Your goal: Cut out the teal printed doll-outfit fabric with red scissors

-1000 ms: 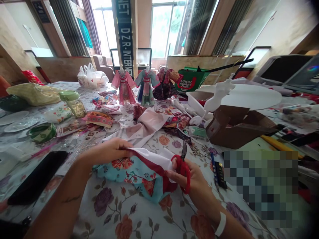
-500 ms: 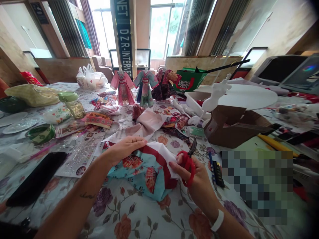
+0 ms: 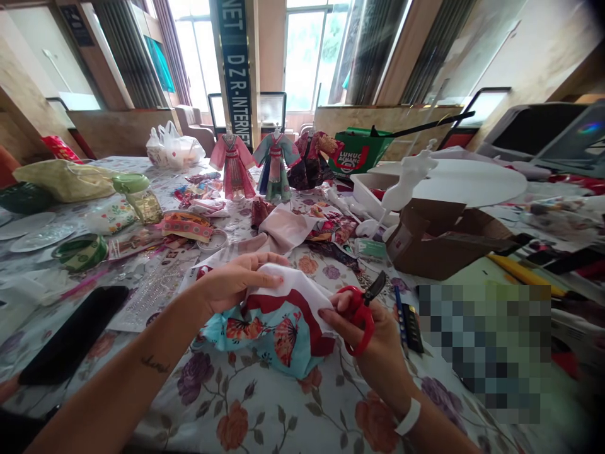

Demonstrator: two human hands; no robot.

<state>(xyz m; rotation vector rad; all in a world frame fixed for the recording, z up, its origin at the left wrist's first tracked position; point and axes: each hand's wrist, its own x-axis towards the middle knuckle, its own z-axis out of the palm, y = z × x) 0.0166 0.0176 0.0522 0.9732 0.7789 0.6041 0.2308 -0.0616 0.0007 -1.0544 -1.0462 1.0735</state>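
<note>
Light-blue fabric with fan prints and a dark red and white border (image 3: 283, 325) hangs between both hands above the flowered tablecloth (image 3: 265, 419). My left hand (image 3: 241, 277) pinches its white edge at the upper left, thumb on top and fingers behind. At the right, my right hand (image 3: 363, 328) grips the white edge between thumb and forefinger. Red-handled scissors (image 3: 362, 318) are also hooked in the right hand, their dark blades pointing up and away from the cloth.
Three small dressed figures (image 3: 275, 165) stand at the back. On the right are an opened cardboard box (image 3: 425, 252), a white mannequin (image 3: 409, 176) and a white tub (image 3: 363, 189). A black phone (image 3: 75, 334), green tape (image 3: 82, 252) and a lidded jar (image 3: 142, 198) lie left.
My left hand has shifted its hold, with the thumb now over the white edge. More of the white border faces up. The scissors have tilted slightly to the right.
</note>
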